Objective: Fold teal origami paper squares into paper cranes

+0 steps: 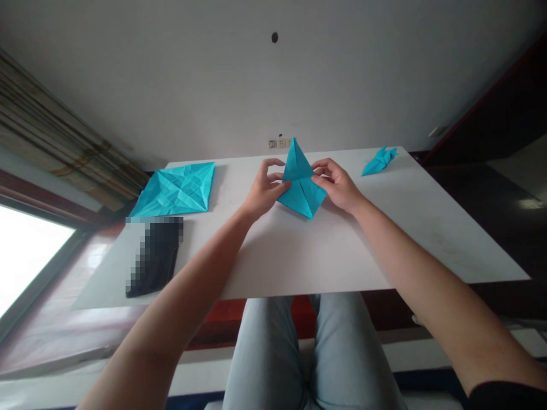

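A folded sheet of turquoise origami paper is held between my two hands above the middle of the white table. It has a kite-like outline, with one tall point upward, a crease across it and a seam down its lower half. My left hand pinches its left edge, thumb on the near face. At the right edge, my right hand grips it with the thumb in front and fingers curled behind. Parts of the fingers behind the paper are hidden.
On the left lies a creased turquoise sheet, with a dark, partly pixelated flat object nearer me. A finished-looking folded turquoise paper figure sits at the back right. Behind the table, the wall carries sockets.
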A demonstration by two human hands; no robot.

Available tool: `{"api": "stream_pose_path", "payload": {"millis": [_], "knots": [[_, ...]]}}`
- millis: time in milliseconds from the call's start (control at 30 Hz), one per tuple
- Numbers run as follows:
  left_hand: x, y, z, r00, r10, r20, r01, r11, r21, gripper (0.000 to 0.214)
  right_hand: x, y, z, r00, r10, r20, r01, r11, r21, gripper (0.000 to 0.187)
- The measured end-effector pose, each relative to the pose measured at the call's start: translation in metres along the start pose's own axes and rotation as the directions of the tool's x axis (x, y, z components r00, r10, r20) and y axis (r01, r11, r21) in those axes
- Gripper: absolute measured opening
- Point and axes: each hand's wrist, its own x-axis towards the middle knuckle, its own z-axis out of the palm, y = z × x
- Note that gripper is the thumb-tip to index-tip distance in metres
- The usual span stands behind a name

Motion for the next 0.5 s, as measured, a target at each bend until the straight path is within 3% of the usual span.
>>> {"api": "stream_pose_path", "payload": {"millis": [300,500], "knots": [[0.0002,-0.0024,0.0013,0.997,0.052,-0.049,-0.051,0.998,0.032,0.062,-0.0032,-0.0003,-0.0006,0.999,0.02,0.032,-0.021,0.999,0.047,0.051],[-0.0016,0.0021,0.0056,0.99,0.116,-0.082,-0.103,0.983,0.152,0.053,-0.0047,-0.0053,0.0012,0.996,0.084,0.004,-0.084,0.993,0.078,0.05]]}}
